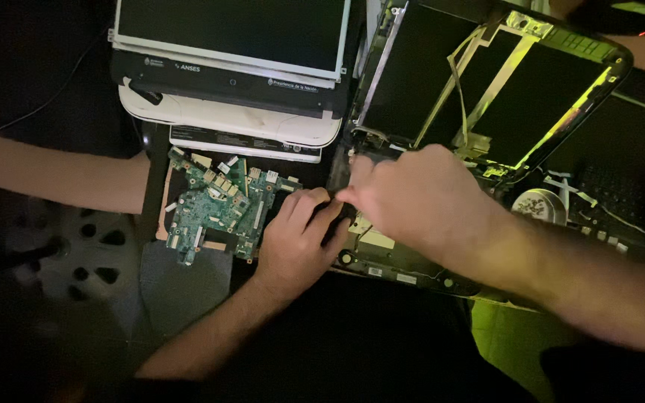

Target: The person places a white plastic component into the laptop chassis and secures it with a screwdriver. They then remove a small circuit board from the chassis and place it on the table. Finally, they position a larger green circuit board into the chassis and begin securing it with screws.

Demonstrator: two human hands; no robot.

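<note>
My left hand [300, 239] rests with curled fingers on the left edge of an opened black laptop base [397, 269]. My right hand [419, 201] lies over the same base, its fingertips pinched near the hinge corner right beside the left fingers. What the fingers pinch is hidden. The laptop's lid [502, 82] stands open behind, stripped to its back shell with ribbon cables showing.
A green circuit board [218, 213] lies left of my hands on a dark mat. Behind it sits a stack of laptops and a bare screen panel [233, 45]. Another person's forearm [54, 175] reaches in from the left. More dismantled parts [606, 201] lie at right.
</note>
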